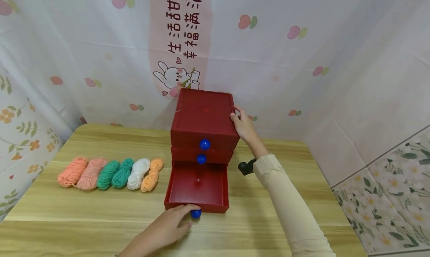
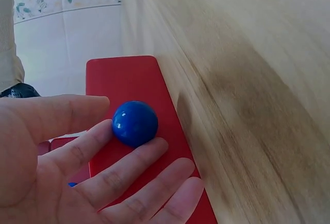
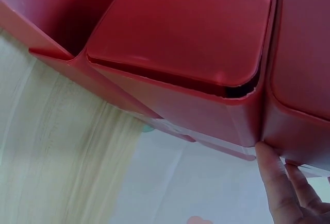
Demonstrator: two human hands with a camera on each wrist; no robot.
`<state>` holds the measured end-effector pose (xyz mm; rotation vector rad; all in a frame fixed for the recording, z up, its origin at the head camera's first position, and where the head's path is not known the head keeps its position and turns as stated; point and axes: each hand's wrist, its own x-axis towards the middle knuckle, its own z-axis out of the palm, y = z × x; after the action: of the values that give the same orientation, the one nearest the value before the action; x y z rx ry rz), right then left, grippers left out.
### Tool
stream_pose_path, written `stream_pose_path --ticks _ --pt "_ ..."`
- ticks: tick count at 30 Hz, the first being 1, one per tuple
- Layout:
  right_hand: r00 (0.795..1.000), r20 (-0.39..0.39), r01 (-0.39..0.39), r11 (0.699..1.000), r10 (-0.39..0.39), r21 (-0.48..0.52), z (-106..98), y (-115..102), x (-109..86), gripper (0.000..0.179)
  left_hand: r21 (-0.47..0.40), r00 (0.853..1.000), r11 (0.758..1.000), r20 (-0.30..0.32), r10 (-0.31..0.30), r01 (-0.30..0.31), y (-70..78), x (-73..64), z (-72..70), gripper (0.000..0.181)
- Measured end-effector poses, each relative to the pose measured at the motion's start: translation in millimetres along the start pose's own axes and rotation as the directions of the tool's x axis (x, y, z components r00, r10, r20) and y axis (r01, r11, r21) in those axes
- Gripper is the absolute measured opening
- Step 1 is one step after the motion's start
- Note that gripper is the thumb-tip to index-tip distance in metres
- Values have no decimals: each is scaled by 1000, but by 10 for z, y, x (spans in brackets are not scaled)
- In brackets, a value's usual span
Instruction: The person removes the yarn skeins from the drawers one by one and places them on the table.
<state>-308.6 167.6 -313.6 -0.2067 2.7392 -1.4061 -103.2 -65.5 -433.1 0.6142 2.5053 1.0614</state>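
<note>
A red box of stacked drawers (image 1: 206, 111) stands at the back middle of the table, with round blue knobs on its fronts. Its bottom drawer (image 1: 198, 186) is pulled out and nothing lies inside. My left hand (image 1: 168, 225) is at that drawer's front; its index and middle fingertips touch the blue knob (image 2: 135, 123), while the thumb stays apart from it in the left wrist view. My right hand (image 1: 244, 128) rests against the box's upper right side, fingertips (image 3: 269, 157) on the side wall in the right wrist view. The middle and top drawers are closed.
A row of several yarn skeins (image 1: 109, 174) in coral, pink, green, white and orange lies left of the box. The wooden table (image 1: 100, 219) meets a printed curtain (image 1: 262, 63) behind. A small black object (image 1: 246, 167) shows beside the right sleeve.
</note>
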Motion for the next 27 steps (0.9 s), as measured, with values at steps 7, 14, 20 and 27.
stream_pose_path --ticks 7,14,20,27 --pt "1000 -1 -4 1000 5 16 6 12 9 52 1 1000 1000 -14 -8 8 -33 85 -46 39" --pt "1000 3 -7 1000 7 20 21 10 13 52 6 997 1000 -72 17 -16 -57 197 -89 37" --pt "1000 -10 -6 1000 6 7 34 3 17 51 29 992 1000 -128 13 -10 -55 327 -119 38" --pt "1000 -13 -6 999 6 41 34 15 25 51 46 985 998 -168 -25 34 -85 501 -157 42"
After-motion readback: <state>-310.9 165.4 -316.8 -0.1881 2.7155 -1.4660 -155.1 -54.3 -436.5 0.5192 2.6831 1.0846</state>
